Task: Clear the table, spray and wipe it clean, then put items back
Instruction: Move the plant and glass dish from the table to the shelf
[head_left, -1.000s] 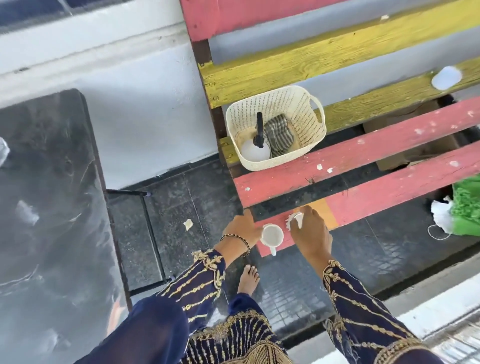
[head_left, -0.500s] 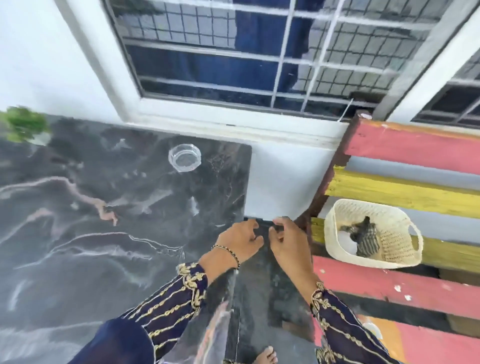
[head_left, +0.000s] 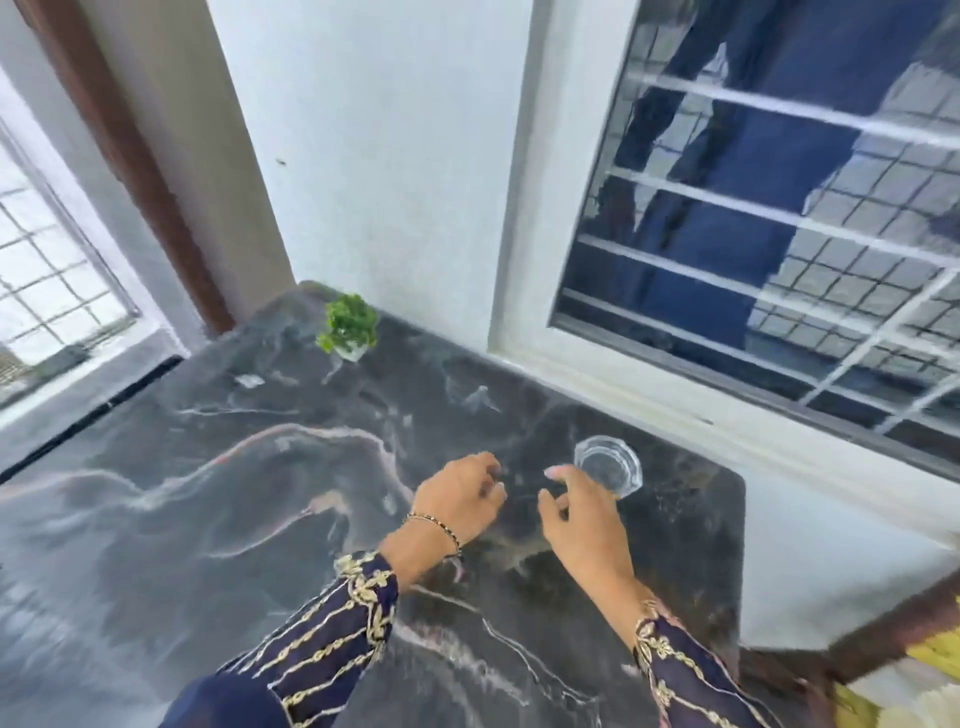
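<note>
A dark marble table (head_left: 223, 499) fills the lower half of the view. On it a clear glass bowl (head_left: 609, 465) stands near the right edge by the window, and a small green plant in a white pot (head_left: 349, 328) sits at the far corner. My right hand (head_left: 582, 514) hovers just left of the bowl with fingers spread and nothing in it; its fingertips are close to the bowl's rim. Over the table's middle, my left hand (head_left: 462, 496) is loosely curled and holds nothing.
A white wall and a barred window (head_left: 769, 223) run along the table's far side. A brown door frame (head_left: 124, 156) stands at the left. The corner of a painted wooden bench (head_left: 909, 644) shows at the lower right.
The view swung from the bench and basket up to the table. Both hands left the cup and paper on the bench and came over the table, the right one ending beside the glass bowl.
</note>
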